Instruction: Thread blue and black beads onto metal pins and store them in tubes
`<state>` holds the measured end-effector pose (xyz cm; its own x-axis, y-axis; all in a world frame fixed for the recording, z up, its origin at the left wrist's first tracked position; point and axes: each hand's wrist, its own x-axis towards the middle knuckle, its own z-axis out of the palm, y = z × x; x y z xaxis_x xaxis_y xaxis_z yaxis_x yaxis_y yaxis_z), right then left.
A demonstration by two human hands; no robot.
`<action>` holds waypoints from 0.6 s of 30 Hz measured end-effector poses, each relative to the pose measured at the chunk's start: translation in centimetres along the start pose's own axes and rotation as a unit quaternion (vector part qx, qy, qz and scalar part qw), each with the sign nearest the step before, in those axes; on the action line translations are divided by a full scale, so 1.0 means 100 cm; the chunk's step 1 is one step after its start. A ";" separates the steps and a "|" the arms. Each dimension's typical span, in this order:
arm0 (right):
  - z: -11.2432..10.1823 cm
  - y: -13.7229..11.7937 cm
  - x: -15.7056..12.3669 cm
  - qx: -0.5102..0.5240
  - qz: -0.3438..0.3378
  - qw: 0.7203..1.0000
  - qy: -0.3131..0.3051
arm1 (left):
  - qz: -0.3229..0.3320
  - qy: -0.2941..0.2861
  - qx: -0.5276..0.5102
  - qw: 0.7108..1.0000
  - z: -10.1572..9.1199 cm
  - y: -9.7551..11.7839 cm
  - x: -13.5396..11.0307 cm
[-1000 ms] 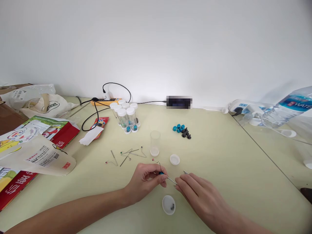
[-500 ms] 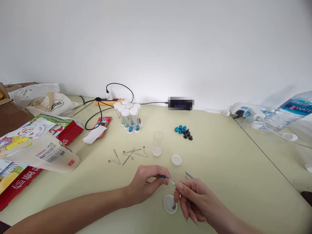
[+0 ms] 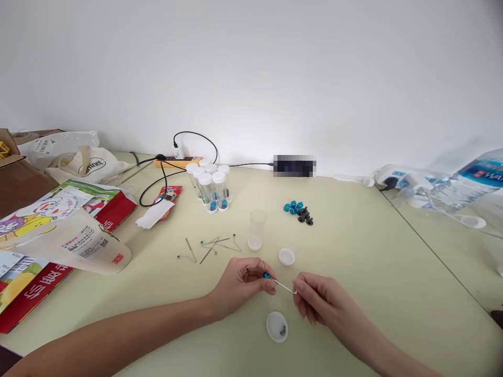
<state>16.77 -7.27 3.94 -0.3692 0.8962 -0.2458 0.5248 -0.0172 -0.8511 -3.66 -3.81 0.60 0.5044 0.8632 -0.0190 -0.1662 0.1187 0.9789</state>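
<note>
My left hand (image 3: 238,288) is closed in a pinch around a small blue knob-like piece (image 3: 266,275). A thin bent wire curls up from this piece over my left fingers. Out of its right side runs a slim metal rod (image 3: 283,286), slanting down to my right hand (image 3: 320,298). The thumb and fingertips of that hand pinch the rod's far end. Below my hands lies a white cap (image 3: 271,335) holding several tiny dark metal parts. Another white cap (image 3: 286,256) lies just beyond my fingers, beside an upright clear tube (image 3: 258,225) with a white base.
Several thin rods and bent wires (image 3: 216,245) lie left of the tube. Blue pieces (image 3: 293,208) and black screw-like parts (image 3: 305,217) form a pile. White-capped tubes (image 3: 212,193) stand near an orange power strip (image 3: 188,161). A plastic cup (image 3: 94,243) lies left; a water bottle (image 3: 467,183) lies right.
My right hand has moved up and slightly right, drawing apart from my left, so more of the rod shows. The bent wire now points up instead of down. The view has shifted slightly.
</note>
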 end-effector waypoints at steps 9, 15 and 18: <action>-0.003 0.012 -0.004 -0.335 -0.271 0.885 0.178 | -0.022 0.006 -0.004 1.000 -0.002 0.001 0.003; 0.001 0.006 -0.003 -0.140 -0.127 0.979 0.074 | -0.012 -0.001 -0.001 1.000 -0.001 0.002 0.001; 0.001 -0.002 0.001 0.112 0.037 0.993 -0.021 | 0.003 0.001 0.012 1.000 -0.001 0.001 0.001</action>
<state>16.58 -7.25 4.03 -0.3699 0.8694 -0.3275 0.3701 -0.1855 -0.9103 -3.74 -3.66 0.72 0.5016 0.8650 -0.0134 -0.1488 0.1016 0.9836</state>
